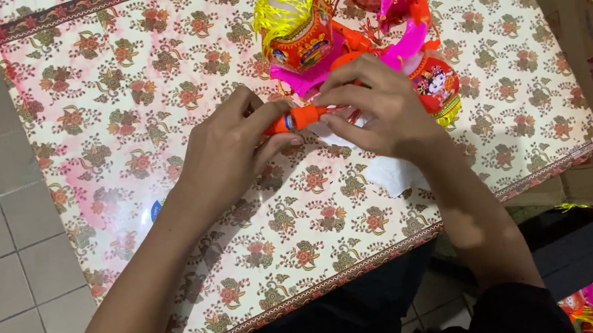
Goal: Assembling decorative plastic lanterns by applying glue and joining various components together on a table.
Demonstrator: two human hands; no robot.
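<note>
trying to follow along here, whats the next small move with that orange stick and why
Probably press the two ends together: the left hand and right hand both pinch the orange handle at its blue-ringed joint, with the lantern beside the right hand.

Both hands meet over a worktop (140, 96) covered in a floral cloth. The left hand (229, 149) and right hand (384, 112) pinch an orange stick (302, 118) between their fingertips, one at each end. Just beyond lie red paper lanterns (298, 34) with yellow tassels and pink trim. A cardboard box (584, 62) at the right edge holds more lanterns.
</note>
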